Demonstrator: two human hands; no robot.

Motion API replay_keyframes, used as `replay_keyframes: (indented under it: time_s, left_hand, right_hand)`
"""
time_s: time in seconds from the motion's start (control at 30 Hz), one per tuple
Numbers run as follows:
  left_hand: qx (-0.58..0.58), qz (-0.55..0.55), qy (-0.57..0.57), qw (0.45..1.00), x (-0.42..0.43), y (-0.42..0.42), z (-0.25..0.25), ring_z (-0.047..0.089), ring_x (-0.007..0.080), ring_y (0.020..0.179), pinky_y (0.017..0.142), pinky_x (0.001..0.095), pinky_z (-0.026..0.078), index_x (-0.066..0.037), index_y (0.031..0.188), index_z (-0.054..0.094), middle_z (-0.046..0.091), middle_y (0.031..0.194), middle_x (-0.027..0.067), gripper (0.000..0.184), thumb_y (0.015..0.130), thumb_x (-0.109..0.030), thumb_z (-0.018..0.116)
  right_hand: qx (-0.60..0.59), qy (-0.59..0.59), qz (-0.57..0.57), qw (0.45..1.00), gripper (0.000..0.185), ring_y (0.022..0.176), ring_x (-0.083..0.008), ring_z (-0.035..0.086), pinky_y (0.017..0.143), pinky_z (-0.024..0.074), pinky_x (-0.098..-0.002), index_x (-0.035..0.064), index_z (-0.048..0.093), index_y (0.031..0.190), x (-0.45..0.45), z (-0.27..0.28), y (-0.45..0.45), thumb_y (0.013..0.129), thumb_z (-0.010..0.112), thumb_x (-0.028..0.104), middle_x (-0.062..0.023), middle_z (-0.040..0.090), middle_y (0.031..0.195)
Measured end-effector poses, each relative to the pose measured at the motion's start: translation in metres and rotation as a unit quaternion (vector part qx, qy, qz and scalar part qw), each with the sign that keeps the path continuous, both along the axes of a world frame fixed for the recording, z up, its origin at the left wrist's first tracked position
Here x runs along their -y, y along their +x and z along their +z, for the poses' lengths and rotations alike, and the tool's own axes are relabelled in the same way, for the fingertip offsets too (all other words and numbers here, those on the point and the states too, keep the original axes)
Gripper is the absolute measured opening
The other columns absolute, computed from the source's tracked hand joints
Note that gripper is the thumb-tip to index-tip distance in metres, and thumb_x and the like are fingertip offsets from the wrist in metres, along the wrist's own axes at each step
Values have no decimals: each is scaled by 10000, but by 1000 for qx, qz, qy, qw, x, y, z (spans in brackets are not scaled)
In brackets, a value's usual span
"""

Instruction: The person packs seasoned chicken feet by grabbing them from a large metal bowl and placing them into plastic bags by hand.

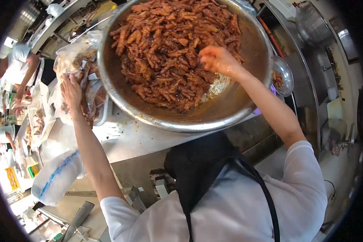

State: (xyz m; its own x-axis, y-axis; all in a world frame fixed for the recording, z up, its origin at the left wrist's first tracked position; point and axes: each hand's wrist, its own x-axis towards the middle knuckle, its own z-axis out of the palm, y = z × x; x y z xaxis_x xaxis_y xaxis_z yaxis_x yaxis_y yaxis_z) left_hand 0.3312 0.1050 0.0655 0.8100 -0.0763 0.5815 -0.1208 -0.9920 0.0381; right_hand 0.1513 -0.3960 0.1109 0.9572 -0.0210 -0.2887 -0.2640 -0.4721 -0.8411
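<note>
Chicken feet (161, 52) beneath right grip (220, 61)

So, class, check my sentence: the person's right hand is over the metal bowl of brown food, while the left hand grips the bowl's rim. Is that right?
Not quite: in the head view, the left hand lies on the plastic bag beside the bowl, not on its rim. The right hand is indeed over the bowl of brown food.

The knobbly, glossy pieces (165, 60) are reddish-brown, darker in patches; the round silver metal bowl (181, 126) is smeared amber-brown inside; the long white plastic bundle (48, 187) bears a blue stripe (59, 171); the short-sleeved cloth shirt (234, 209) is plain white, the cloth apron (203, 155) black.
</note>
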Motion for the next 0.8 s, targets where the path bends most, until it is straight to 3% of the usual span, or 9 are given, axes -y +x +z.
replay_keyframes:
  time_s: [0.07,0.13,0.27,0.33,0.37,0.43,0.6,0.67,0.8]
  left_hand:
    - [-30,2,83,996,-26,28,-25,489,439,1123,991,469,345,23,1300,440,524,1248,245,493,964,-334,384]
    - [-123,12,-73,990,-20,32,-6,431,430,1200,1022,448,322,-26,1328,427,465,1326,235,495,977,-364,339]
    - [39,-137,-187,972,-34,11,-1,451,396,1208,1011,403,343,-25,1377,363,490,1292,254,572,953,-405,418]
    - [-30,64,-249,966,19,-57,54,572,276,1058,932,369,420,-24,1356,412,545,1250,199,518,950,-341,472]
    - [-6,22,-341,940,0,-71,52,580,241,1038,915,359,428,-32,1327,450,585,1203,170,480,952,-332,471]
    - [139,16,-54,989,-15,-154,95,586,221,1035,934,344,435,-7,1193,567,598,1200,112,410,935,-313,475]
    - [458,274,-2,845,-138,-286,141,610,271,935,787,373,506,23,1120,563,615,1070,166,585,840,-489,594]
    - [346,339,-30,875,-135,-303,141,625,287,909,743,379,526,30,1082,590,633,1020,196,630,831,-548,593]
    - [112,407,6,906,-163,-320,153,647,328,861,719,374,530,-7,1046,649,664,989,209,648,862,-607,490]
  right_hand:
    - [-1,-178,153,972,317,1020,-281,607,864,486,-387,11,585,1140,17,-32,-8,901,590,219,-189,587,1169]
    - [-65,-267,275,921,435,1125,-330,548,932,465,-408,22,518,1244,26,-64,-8,885,610,250,-237,533,1237]
    - [-95,-397,177,895,538,1142,-353,530,944,458,-431,21,429,1315,1,-90,13,873,606,270,-239,516,1253]
    - [-44,-434,154,887,581,1092,-350,565,908,465,-443,7,438,1287,-11,-112,13,847,638,328,-215,529,1248]
    - [-55,-452,278,846,599,1108,-356,554,912,470,-445,14,416,1301,-5,-121,9,841,637,327,-228,510,1258]
    - [-194,-426,320,824,618,1162,-351,514,958,444,-433,28,367,1360,9,-110,13,859,603,302,-235,474,1301]
    - [-231,-273,247,901,563,1109,-274,534,969,417,-407,-24,428,1310,87,-108,27,819,616,176,-188,588,1160]
    - [-290,-38,147,945,703,959,-250,586,951,407,-346,-30,300,1390,96,-83,28,752,582,48,-116,646,959]
    - [-237,37,46,970,838,1093,-228,526,1080,227,-409,-27,129,1451,113,-70,24,786,623,101,-126,655,930]
